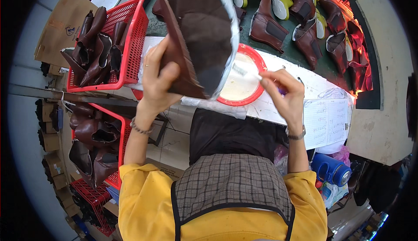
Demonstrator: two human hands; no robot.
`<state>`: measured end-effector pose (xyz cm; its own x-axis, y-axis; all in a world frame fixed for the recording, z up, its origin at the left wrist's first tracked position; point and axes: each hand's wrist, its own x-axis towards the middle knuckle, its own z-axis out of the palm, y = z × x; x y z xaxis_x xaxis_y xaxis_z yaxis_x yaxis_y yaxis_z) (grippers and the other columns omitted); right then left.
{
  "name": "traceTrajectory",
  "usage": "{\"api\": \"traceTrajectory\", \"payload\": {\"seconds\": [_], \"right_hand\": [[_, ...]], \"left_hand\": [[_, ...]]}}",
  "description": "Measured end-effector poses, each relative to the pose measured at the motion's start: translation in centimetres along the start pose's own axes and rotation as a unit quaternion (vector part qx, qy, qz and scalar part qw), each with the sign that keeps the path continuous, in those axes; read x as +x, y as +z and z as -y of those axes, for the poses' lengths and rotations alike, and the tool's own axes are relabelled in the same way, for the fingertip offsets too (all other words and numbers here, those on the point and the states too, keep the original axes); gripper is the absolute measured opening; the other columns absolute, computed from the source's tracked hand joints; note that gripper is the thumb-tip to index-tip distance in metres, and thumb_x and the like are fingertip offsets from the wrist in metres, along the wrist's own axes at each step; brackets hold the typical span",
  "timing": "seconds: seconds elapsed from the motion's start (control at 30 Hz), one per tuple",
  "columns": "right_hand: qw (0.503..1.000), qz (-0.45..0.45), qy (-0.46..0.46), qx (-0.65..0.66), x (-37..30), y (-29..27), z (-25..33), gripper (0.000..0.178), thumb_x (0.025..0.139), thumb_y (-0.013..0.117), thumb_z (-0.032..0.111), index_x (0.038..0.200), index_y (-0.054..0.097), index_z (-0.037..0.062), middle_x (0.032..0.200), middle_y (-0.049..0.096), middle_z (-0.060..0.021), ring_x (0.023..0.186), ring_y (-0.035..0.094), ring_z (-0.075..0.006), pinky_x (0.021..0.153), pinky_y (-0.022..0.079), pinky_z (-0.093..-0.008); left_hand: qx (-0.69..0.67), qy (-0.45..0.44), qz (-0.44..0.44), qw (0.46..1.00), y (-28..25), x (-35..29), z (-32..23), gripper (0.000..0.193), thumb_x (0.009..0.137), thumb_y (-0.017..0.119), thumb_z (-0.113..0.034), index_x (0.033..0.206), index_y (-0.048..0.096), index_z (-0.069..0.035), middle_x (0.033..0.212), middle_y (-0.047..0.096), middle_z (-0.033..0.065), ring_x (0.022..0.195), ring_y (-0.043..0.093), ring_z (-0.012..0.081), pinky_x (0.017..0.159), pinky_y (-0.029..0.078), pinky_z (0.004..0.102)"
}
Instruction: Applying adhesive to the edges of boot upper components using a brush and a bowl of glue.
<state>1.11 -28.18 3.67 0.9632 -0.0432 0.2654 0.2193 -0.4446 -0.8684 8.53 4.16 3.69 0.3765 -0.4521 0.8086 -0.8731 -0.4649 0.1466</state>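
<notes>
My left hand (156, 77) grips a brown leather boot upper (202, 27) by its left side, with the thumb against the leather. The upper is raised close to view, dark lining showing and a whitish strip along its right edge. My right hand (285, 93) pinches the handle of a small brush (245, 72), its pale head over a round red-rimmed tub (260, 61) of cream-white liquid. Part of the tub is hidden behind the upper. I cannot make out whether the brush head touches the liquid.
Red plastic baskets of brown boot uppers stand at the left, one upper (140, 36) and one lower (123, 149). Brown boots (265, 25) and yellow-green shoe lasts (281, 5) cover the dark green surface ahead. A written sheet (324, 121) and a blue flask (331, 170) are at the right.
</notes>
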Motion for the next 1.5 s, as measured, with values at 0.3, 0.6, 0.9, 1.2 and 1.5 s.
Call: {"api": "traceTrajectory", "payload": {"seconds": [0.3,0.6,0.9,1.2,1.5], "right_hand": [[0.966,0.005,-0.048,-0.254,2.8,0.1,-4.0,0.01,0.083,0.077,0.018,0.086,0.079,0.0084,0.083,0.07,-0.0044,0.068,0.067,-0.0226,0.06,0.051,-0.0336],[0.993,0.034,-0.114,0.014,4.2,1.3,-0.5,0.012,0.081,0.082,0.004,0.092,0.079,0.0012,0.086,0.071,-0.0057,0.071,0.064,-0.011,0.06,0.048,-0.0233],[0.995,0.005,-0.098,0.007,2.8,-0.3,-0.6,0.011,0.082,0.081,0.005,0.093,0.08,0.0034,0.087,0.071,-0.004,0.07,0.06,-0.0067,0.056,0.041,-0.0207],[0.98,0.069,-0.181,0.037,6.5,0.4,1.5,0.012,0.082,0.083,0.006,0.093,0.08,0.0039,0.084,0.07,-0.0037,0.068,0.058,-0.0068,0.056,0.041,-0.0219],[0.943,0.183,-0.277,0.041,10.0,1.8,3.6,0.015,0.078,0.083,0.002,0.092,0.079,0.0024,0.087,0.07,-0.0063,0.078,0.066,-0.0155,0.065,0.051,-0.0268]], "left_hand": [[-0.506,-0.421,-0.007,0.753,-5.6,-3.3,-1.2,0.125,0.059,0.091,-0.022,0.16,0.022,0.003,0.163,0.031,0.0178,0.15,0.033,0.0275,0.123,0.029,0.0409],[-0.549,-0.421,-0.001,0.722,-4.2,-5.7,-0.5,0.12,0.061,0.09,-0.023,0.158,0.025,0.003,0.161,0.034,0.0182,0.148,0.036,0.0287,0.122,0.031,0.042],[-0.583,-0.413,-0.008,0.7,-2.4,-6.8,1.3,0.115,0.063,0.089,-0.023,0.157,0.028,0.003,0.159,0.037,0.0186,0.146,0.039,0.0298,0.121,0.033,0.043],[-0.61,-0.411,-0.015,0.678,-0.3,-8.1,0.5,0.109,0.065,0.088,-0.024,0.155,0.031,0.003,0.157,0.04,0.0191,0.143,0.042,0.0309,0.12,0.035,0.0441],[-0.643,-0.408,-0.011,0.649,4.5,-8.7,-2.3,0.104,0.068,0.087,-0.025,0.153,0.034,0.003,0.155,0.043,0.0195,0.141,0.045,0.032,0.119,0.037,0.0451]]}}
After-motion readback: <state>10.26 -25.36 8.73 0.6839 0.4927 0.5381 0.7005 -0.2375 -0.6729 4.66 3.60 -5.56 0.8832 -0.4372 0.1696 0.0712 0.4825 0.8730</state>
